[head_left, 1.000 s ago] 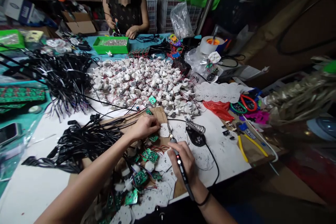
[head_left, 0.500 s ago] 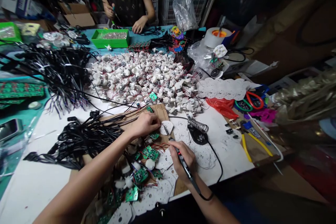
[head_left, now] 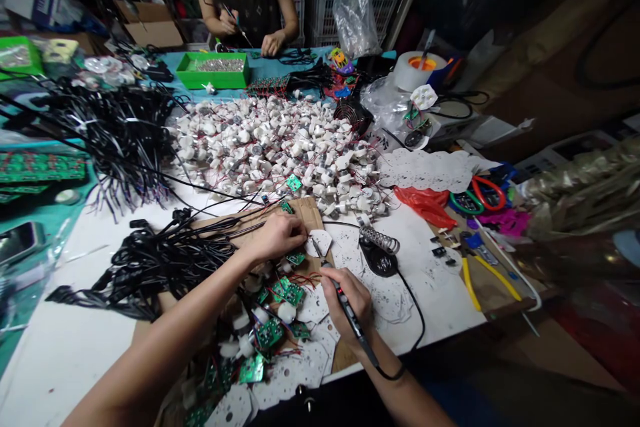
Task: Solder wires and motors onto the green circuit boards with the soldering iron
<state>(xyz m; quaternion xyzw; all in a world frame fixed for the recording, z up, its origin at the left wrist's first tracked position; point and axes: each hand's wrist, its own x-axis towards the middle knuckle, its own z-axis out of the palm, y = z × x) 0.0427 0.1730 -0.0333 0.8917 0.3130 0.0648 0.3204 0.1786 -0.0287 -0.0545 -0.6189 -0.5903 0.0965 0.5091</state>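
Note:
My right hand (head_left: 350, 300) is closed around a soldering iron (head_left: 349, 310) with a small red light on its grip. The iron's tip points up and left, over a small white card piece (head_left: 319, 244). Beside that piece is my left hand (head_left: 281, 237), fingers curled in a pinch; what sits between them is hidden. Below the hands lie green circuit boards (head_left: 287, 291) with red wires and white plastic parts. Under my left forearm spreads a bundle of black cables (head_left: 170, 257) on brown cardboard (head_left: 309, 213).
A heap of white motor-like parts (head_left: 270, 140) fills the table's middle. To the right are a coiled iron stand (head_left: 380, 243) and yellow-handled pliers (head_left: 480, 280). Across the table a co-worker's hand (head_left: 273, 43) rests near a green tray (head_left: 213, 77).
My hands and the soldering iron hold nearly the same place. The view has shifted very slightly. Across the table, the co-worker's tool has tilted lower, toward their other hand.

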